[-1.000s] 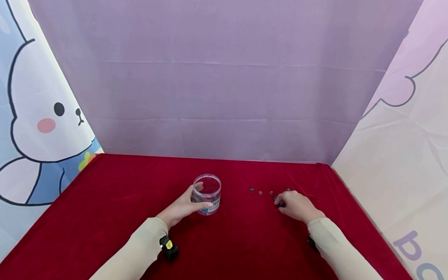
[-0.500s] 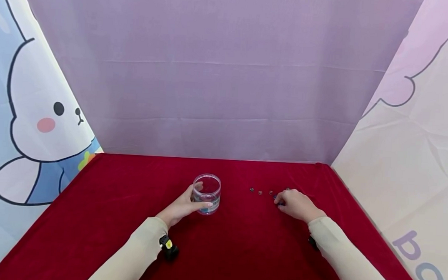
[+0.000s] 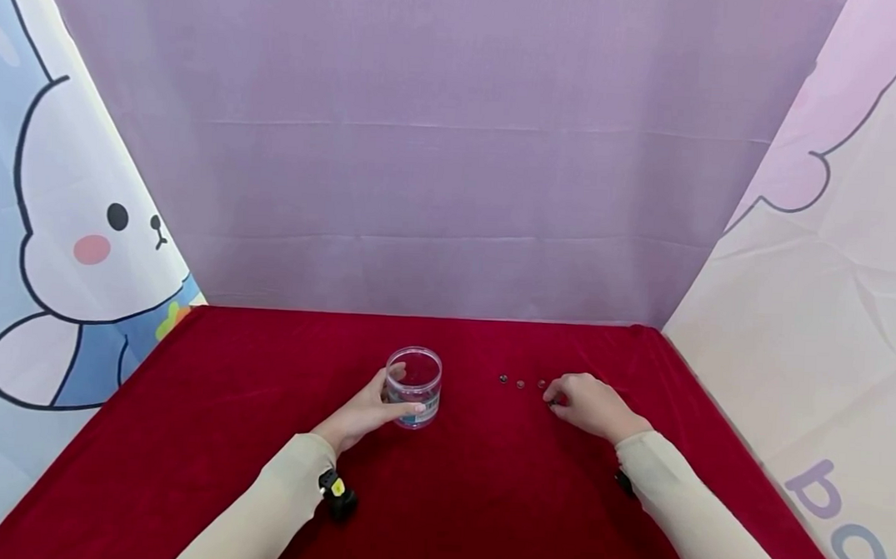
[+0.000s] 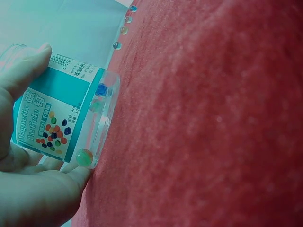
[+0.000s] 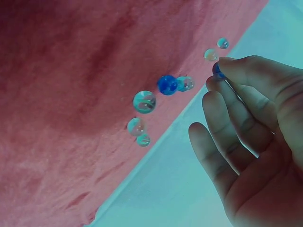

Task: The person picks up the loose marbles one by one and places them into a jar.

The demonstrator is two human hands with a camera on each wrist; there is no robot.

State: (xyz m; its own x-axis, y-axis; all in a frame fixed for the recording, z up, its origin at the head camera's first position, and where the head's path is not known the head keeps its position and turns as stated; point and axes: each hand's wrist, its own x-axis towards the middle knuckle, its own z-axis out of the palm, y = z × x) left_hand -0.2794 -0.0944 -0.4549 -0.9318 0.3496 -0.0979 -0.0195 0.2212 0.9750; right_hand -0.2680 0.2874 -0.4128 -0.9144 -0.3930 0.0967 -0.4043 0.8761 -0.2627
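My left hand (image 3: pixel 367 409) grips a clear plastic jar (image 3: pixel 423 378) around its side. The jar stands upright on the red cloth with its mouth uncovered. In the left wrist view its label (image 4: pixel 45 123) is teal and white, and a few glass marbles lie at the bottom, among them a blue marble (image 4: pixel 101 89) and a green-orange marble (image 4: pixel 84 158). My right hand (image 3: pixel 593 405) pinches a blue marble (image 5: pixel 218 71) between thumb and index finger, the other fingers loosely bent. Near it on the cloth lie another blue marble (image 5: pixel 167 85) and a larger clear swirled marble (image 5: pixel 144 101).
Between jar and right hand, a dark marble (image 3: pixel 504 379), a pale marble (image 3: pixel 521 384) and a reddish marble (image 3: pixel 542 384) lie spaced apart on the red cloth (image 3: pixel 438 504). A purple curtain (image 3: pixel 453 163) hangs behind; printed sheets flank the table.
My right hand has shifted slightly left and away from me, now covering the spot where a blue marble showed. The left hand and jar have stayed put.
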